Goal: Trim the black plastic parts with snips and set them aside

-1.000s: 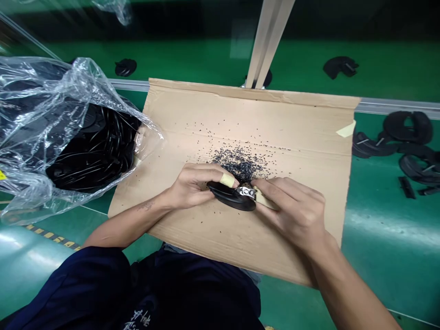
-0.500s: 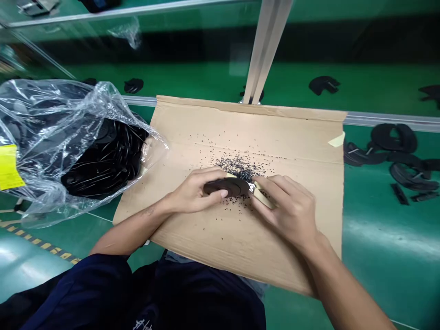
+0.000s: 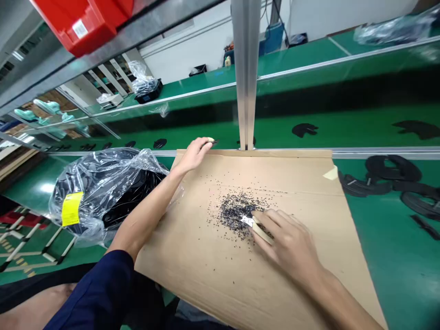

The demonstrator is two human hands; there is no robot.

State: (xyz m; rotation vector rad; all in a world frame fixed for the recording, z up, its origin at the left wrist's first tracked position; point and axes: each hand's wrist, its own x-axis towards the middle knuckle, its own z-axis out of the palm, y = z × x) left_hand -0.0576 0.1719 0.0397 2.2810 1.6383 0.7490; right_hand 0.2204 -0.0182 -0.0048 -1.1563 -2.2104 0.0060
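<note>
Cardboard [image 3: 192, 275] lay under the right hand [image 3: 288, 236], curled round cutters [image 3: 246, 221] with tips over black scraps [image 3: 233, 206]; farther ahead leftward, the left hand [image 3: 195, 155], nearly closed, pinched a dark piece [image 3: 214, 142], mostly hidden; a careless right-hand sweep could have scattered scraps

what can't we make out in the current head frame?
Head view:
Dark piece by the left hand: mostly hidden at the fingertips; whether it is gripped is unclear.
Metal tool: handles largely covered by the right hand.
Black bits on the cardboard: too small for individual shapes.
Clear bag: contents partly hidden by crinkled plastic and the left forearm.
Yellow label: any print too small.
Black curved part: cut off by the right edge.
</note>
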